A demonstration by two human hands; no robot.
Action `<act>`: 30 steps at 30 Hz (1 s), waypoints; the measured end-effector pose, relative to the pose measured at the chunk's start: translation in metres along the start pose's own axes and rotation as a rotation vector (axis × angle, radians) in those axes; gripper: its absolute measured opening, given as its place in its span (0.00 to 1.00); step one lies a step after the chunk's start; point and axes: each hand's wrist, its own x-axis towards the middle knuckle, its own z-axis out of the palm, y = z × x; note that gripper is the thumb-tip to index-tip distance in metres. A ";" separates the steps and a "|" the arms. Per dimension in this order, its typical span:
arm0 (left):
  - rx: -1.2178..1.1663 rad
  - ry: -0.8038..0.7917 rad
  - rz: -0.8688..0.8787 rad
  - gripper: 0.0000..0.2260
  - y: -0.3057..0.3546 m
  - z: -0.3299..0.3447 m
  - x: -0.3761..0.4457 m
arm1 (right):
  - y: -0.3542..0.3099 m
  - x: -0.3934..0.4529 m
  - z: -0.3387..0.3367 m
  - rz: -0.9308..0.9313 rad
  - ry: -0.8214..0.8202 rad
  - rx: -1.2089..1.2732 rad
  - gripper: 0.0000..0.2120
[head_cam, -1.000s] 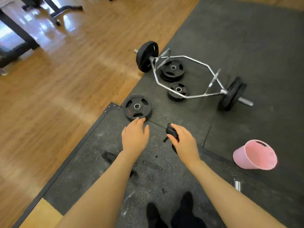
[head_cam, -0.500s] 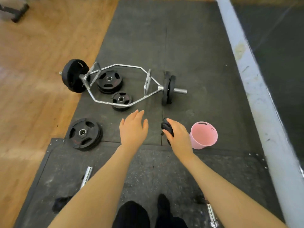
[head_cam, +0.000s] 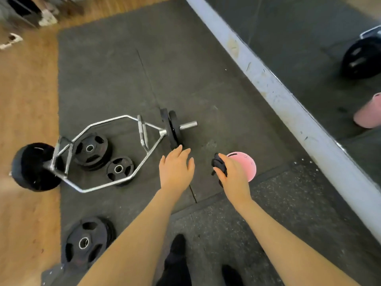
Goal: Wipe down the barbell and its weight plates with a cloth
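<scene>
Barbell [head_cam: 107,153] (hex-frame type, chrome) lay on the dark rubber mat [head_cam: 123,69] at about 9 o'clock from the hands. One black plate [head_cam: 34,167] was loaded on its far-left sleeve, blurred; two plates [head_cam: 172,130] sat on the right sleeve at 12 o'clock of the left hand. Inside the hex frame lay a stack of plates [head_cam: 90,149] flat on the mat, with a smaller plate [head_cam: 119,169] just beside it. Another loose plate stack [head_cam: 86,242] lay flat at 7 o'clock, near the mat edge.

Left hand [head_cam: 176,170] was released, fingers straight and spread, palm down, holding nothing; its fingertips were near the bottom of the right-sleeve plates, contact unclear. Right hand [head_cam: 233,176] was clenched around a dark cloth [head_cam: 218,164], bunched up, a tail hanging below.

Pink bucket [head_cam: 246,165] lay tipped on its side at 3 o'clock, partly behind the right hand, mouth toward the camera (nothing visible inside). A mirror [head_cam: 309,38] ran along the right, above a pale baseboard [head_cam: 278,93].
</scene>
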 end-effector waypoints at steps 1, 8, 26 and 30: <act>0.003 -0.008 0.033 0.19 0.001 -0.004 0.013 | -0.002 0.007 0.001 0.038 0.024 0.027 0.20; 0.054 -0.059 0.234 0.18 0.009 -0.013 0.090 | -0.002 0.038 0.000 0.186 0.327 0.027 0.10; 0.078 -0.291 0.596 0.18 0.106 0.088 0.221 | 0.093 0.101 -0.029 0.542 0.501 0.034 0.19; 0.058 -0.316 0.646 0.18 0.121 0.102 0.247 | 0.111 0.118 -0.026 0.553 0.548 0.047 0.19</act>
